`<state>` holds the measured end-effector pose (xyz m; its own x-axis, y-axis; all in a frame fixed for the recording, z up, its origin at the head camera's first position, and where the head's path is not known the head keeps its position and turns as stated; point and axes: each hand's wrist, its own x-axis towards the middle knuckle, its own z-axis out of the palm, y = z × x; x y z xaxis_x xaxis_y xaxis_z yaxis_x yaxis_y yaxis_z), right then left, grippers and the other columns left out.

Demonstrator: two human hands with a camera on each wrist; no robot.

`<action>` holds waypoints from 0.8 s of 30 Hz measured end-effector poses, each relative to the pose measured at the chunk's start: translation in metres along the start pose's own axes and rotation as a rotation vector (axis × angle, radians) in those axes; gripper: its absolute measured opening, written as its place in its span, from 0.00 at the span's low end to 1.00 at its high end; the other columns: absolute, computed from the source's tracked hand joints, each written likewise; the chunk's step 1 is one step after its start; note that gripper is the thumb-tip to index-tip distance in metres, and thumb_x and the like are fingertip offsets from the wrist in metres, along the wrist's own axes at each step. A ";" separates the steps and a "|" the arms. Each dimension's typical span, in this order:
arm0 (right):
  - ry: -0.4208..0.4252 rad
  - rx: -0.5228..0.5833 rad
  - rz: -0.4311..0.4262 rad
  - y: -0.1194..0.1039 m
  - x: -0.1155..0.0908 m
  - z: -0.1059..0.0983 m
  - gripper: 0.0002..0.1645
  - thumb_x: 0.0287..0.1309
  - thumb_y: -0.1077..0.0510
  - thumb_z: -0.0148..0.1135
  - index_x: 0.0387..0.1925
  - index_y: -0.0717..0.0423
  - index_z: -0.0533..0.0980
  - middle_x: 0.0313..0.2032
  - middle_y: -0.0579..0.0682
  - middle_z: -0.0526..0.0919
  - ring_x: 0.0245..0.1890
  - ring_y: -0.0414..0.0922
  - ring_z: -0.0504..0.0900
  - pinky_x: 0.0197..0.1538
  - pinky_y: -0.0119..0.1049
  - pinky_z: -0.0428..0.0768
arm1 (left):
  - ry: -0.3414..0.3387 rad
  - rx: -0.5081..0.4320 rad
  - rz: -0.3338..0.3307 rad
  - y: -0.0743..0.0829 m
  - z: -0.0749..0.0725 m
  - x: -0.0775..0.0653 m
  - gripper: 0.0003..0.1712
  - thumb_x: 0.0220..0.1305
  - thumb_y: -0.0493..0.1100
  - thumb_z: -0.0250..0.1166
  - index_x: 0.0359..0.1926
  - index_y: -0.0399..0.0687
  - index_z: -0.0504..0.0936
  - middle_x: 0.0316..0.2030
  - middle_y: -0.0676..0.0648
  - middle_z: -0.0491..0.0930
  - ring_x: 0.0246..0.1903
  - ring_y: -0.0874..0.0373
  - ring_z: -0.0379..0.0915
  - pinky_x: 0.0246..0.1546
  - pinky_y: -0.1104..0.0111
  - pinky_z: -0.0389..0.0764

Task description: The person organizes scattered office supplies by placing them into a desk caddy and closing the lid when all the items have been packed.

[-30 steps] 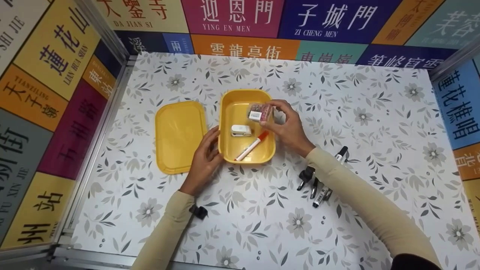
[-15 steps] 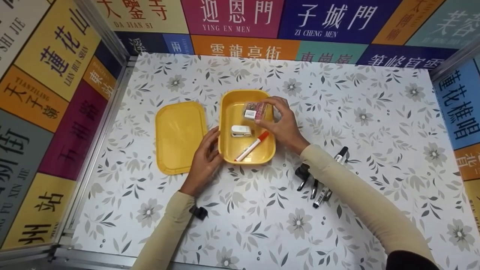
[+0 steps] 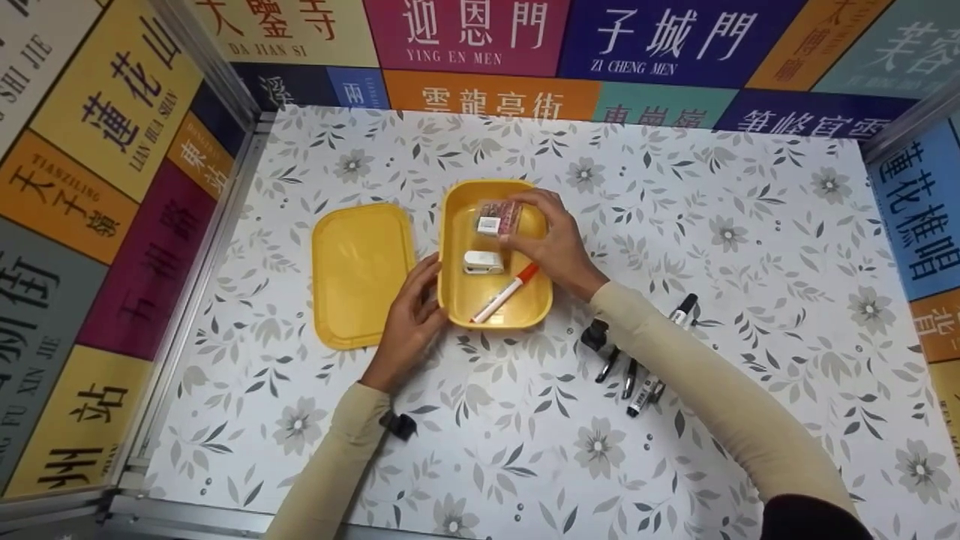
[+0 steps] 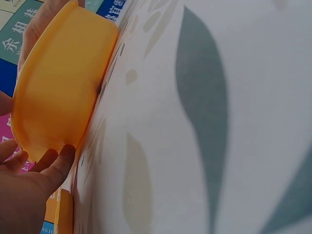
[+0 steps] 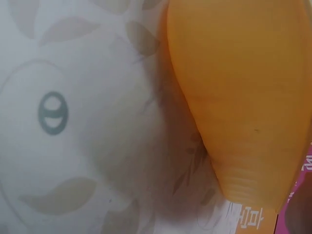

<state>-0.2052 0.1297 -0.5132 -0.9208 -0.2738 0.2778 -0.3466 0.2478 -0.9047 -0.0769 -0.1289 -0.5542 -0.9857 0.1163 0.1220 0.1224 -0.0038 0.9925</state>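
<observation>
My right hand [image 3: 560, 244] pinches a small clear plastic case [image 3: 496, 217] by its right side. The case has a white label and pinkish-red contents too small to make out. It is held over the upper part of an open yellow plastic box [image 3: 457, 304]. Inside the box lie a white stapler-like object [image 3: 483, 262] and a white marker with a red cap [image 3: 504, 294]. Against the box's lower left side rest the fingers of my left hand [image 3: 409, 319]; the left wrist view shows its fingertips [image 4: 66, 153] touching the outer wall.
A yellow lid [image 3: 362, 277] lies flat just left of the box. Several black-capped markers and pens [image 3: 643, 390] lie beside and partly behind the right forearm. The floral-covered table [image 3: 525, 480] is bordered by printed panels [image 3: 480, 94] at the back and both sides.
My right hand has moved left and slightly up with the clear case, bringing it further in over the yellow box. The left hand and the box have stayed in place.
</observation>
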 end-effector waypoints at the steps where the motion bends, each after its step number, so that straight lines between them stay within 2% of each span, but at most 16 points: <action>1: -0.005 0.003 0.000 0.000 0.001 0.001 0.34 0.58 0.62 0.84 0.66 0.56 0.82 0.66 0.49 0.81 0.72 0.45 0.73 0.83 0.40 0.64 | 0.000 -0.002 0.000 0.000 0.000 0.000 0.41 0.73 0.23 0.63 0.84 0.37 0.64 0.85 0.50 0.58 0.82 0.42 0.60 0.80 0.60 0.70; 5: -0.012 0.004 0.009 -0.001 0.003 0.003 0.35 0.58 0.61 0.84 0.66 0.57 0.82 0.66 0.49 0.81 0.71 0.44 0.74 0.83 0.47 0.66 | -0.001 -0.016 0.008 0.000 0.000 0.000 0.41 0.73 0.23 0.63 0.84 0.36 0.64 0.85 0.50 0.58 0.81 0.42 0.62 0.80 0.59 0.71; 9: -0.021 0.013 0.014 -0.001 0.004 0.006 0.35 0.58 0.60 0.84 0.66 0.56 0.82 0.70 0.54 0.79 0.71 0.44 0.74 0.80 0.58 0.68 | -0.002 -0.024 0.014 0.000 0.000 0.000 0.41 0.72 0.22 0.62 0.84 0.35 0.64 0.85 0.49 0.58 0.81 0.42 0.63 0.80 0.59 0.71; 11: -0.028 0.010 0.022 -0.002 0.004 0.006 0.35 0.58 0.58 0.85 0.66 0.53 0.82 0.71 0.56 0.78 0.71 0.45 0.74 0.79 0.59 0.70 | -0.004 -0.021 0.013 -0.001 0.000 0.000 0.41 0.72 0.22 0.62 0.84 0.36 0.64 0.85 0.49 0.57 0.80 0.43 0.63 0.79 0.60 0.71; 18: -0.053 -0.020 0.065 -0.004 0.010 0.007 0.39 0.55 0.58 0.87 0.67 0.58 0.81 0.72 0.56 0.78 0.73 0.46 0.73 0.81 0.48 0.69 | 0.003 -0.015 -0.018 0.000 0.000 -0.001 0.41 0.74 0.25 0.64 0.84 0.41 0.65 0.85 0.54 0.58 0.81 0.48 0.63 0.79 0.63 0.71; 24: -0.067 -0.092 0.009 -0.001 0.012 0.005 0.39 0.54 0.58 0.88 0.67 0.55 0.83 0.71 0.57 0.78 0.76 0.46 0.67 0.84 0.41 0.58 | 0.010 0.004 -0.020 0.000 0.000 -0.001 0.40 0.74 0.24 0.62 0.84 0.39 0.65 0.85 0.52 0.58 0.80 0.46 0.64 0.80 0.58 0.71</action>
<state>-0.2151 0.1212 -0.5108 -0.9110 -0.3318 0.2450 -0.3563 0.3336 -0.8728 -0.0762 -0.1292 -0.5547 -0.9890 0.1067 0.1026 0.1034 0.0024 0.9946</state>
